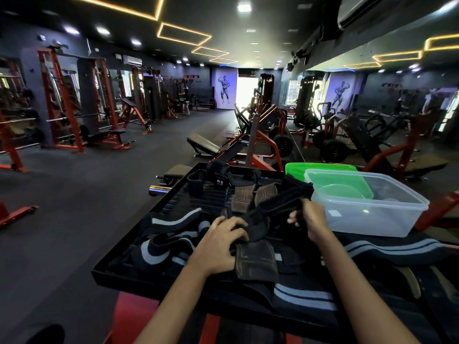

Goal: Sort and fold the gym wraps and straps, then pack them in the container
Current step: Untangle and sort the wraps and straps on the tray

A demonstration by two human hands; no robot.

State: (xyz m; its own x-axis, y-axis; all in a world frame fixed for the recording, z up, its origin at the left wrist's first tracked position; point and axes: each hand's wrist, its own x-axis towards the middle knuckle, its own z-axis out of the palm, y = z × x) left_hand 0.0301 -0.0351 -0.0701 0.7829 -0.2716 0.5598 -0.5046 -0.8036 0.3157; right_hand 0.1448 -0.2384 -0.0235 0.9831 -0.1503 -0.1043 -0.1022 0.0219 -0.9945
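— Well, what are the hands on from where you sit?

— I see both of my hands on one black wrap (273, 207). My right hand (309, 219) is clenched around its middle, fingers curled over the cloth, lifting it a little above the tray. My left hand (227, 238) lies over the near end of the same wrap, fingers bent down onto it and pressing it against the pile; I take that as a grip, thumb hidden underneath.

— And the rest of the gear?

— All on the black tray (139, 232). Just beneath my left hand lies a brown leather pad (255, 261). Two more brown pads (250, 196) sit farther off, side by side near the tray's middle. Striped knee wraps, black and grey, sprawl at the near left (161, 244) and across the near right (387, 248), loose and unfolded. At the far edge I make out a small black wrist cuff (195, 183) standing upright, and black straps (223, 175) beside it.

— The container?

— The clear plastic box (367, 212) stands to the right of the wrap, just beside my right hand. A green lid (320, 168) rests behind it, its edge showing through the clear wall. I cannot tell what lies in the bottom of the box.

— Around you?

— Red and black gym machines (74, 103) down both sides.
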